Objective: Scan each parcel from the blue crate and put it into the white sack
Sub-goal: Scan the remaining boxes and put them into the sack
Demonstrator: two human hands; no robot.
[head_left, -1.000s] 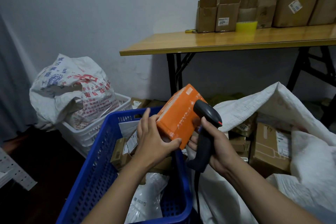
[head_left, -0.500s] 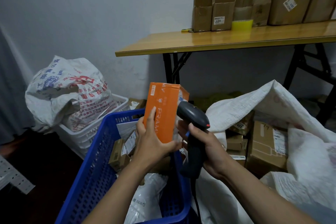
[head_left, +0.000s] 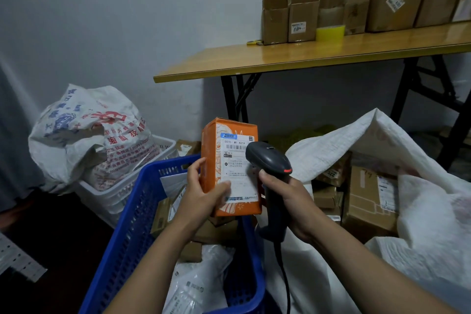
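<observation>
My left hand (head_left: 201,194) grips an orange parcel box (head_left: 224,160) upright above the blue crate (head_left: 122,237), its white shipping label turned toward me. My right hand (head_left: 290,201) holds a black barcode scanner (head_left: 270,160) by the handle, its head just in front of the label's right side. The crate holds several more parcels: brown boxes and a white plastic mailer (head_left: 196,283). The white sack (head_left: 420,211) lies open at the right with several brown boxes (head_left: 367,201) inside.
A printed woven bag (head_left: 86,135) sits in a white basket (head_left: 114,194) behind the crate on the left. A wooden folding table (head_left: 305,58) at the back carries several open cardboard boxes and a yellow tape roll (head_left: 330,32).
My left hand has turned the orange box so that its label side faces me and stands upright. The scanner has lifted slightly toward the label.
</observation>
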